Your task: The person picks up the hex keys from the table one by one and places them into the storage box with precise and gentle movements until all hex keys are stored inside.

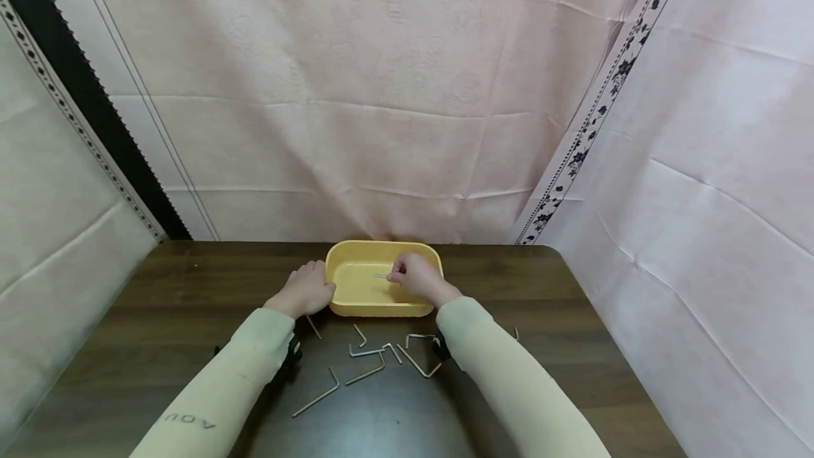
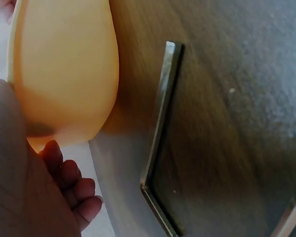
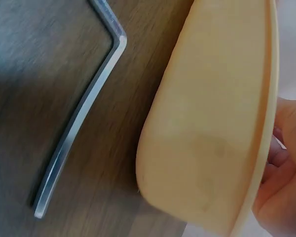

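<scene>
A yellow plastic tray [image 1: 381,302] stands at the far middle of a dark wooden table [image 1: 159,316]. My right hand [image 1: 396,276] hovers over the inside of the tray and pinches a small silver hex key [image 1: 381,276] at its fingertips. My left hand [image 1: 321,285] rests against the tray's left wall with loosely curled fingers [image 2: 69,190]. The left wrist view shows the tray's side [image 2: 64,74] and a hex key [image 2: 160,133] lying beside it. In the right wrist view another hex key [image 3: 84,123] lies next to the tray's wall [image 3: 212,123].
Several loose hex keys lie on the table between my forearms, among them a long one [image 1: 316,401] and a bent one [image 1: 365,371]. A pink cloth backdrop [image 1: 381,90] hangs close behind the table and at both sides.
</scene>
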A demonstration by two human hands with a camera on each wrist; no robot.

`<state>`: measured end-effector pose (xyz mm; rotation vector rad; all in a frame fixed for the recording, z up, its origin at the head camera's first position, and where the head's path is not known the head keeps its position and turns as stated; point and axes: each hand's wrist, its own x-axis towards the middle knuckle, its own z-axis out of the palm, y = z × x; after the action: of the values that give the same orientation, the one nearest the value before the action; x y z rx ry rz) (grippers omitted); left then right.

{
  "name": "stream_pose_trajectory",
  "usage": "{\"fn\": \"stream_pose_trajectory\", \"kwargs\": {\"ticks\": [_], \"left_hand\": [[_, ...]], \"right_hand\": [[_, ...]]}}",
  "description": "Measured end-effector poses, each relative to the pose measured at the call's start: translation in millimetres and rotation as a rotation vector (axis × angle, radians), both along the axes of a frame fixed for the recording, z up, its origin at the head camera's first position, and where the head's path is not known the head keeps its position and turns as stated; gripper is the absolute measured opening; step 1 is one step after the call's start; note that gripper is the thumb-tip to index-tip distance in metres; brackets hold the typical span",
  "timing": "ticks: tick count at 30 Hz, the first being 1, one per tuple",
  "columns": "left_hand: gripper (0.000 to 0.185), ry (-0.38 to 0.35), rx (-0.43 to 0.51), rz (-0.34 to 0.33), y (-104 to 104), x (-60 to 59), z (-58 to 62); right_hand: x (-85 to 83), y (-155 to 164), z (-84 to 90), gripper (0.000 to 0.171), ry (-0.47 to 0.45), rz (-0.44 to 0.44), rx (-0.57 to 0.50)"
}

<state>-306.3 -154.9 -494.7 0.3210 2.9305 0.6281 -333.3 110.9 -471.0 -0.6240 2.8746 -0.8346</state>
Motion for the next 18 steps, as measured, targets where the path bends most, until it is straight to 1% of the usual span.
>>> {"fn": "stream_pose_trajectory", "kwargs": {"ticks": [5, 10, 13, 18], "left_hand": [[0.045, -0.016, -0.004, 0.016, 3.8, 2.1, 0.0], [0.045, -0.041, 0.006, 0.038, 6.1, 5.3, 2.7], [0.045, -0.040, 0.008, 0.048, 6.5, 6.4, 3.5], [0.045, -0.035, 0.000, 0.056, 5.3, 7.1, 4.2]], "right_hand": [[1.1, -7.3, -0.2, 0.021, -0.024, -0.007, 0.050], [0.6, -7.4, -3.4, 0.021, -0.079, -0.022, 0.056], [-0.8, -7.1, -6.7, 0.020, -0.102, -0.033, 0.077], [-2.4, -9.5, -8.5, 0.017, -0.090, -0.033, 0.101]]}}
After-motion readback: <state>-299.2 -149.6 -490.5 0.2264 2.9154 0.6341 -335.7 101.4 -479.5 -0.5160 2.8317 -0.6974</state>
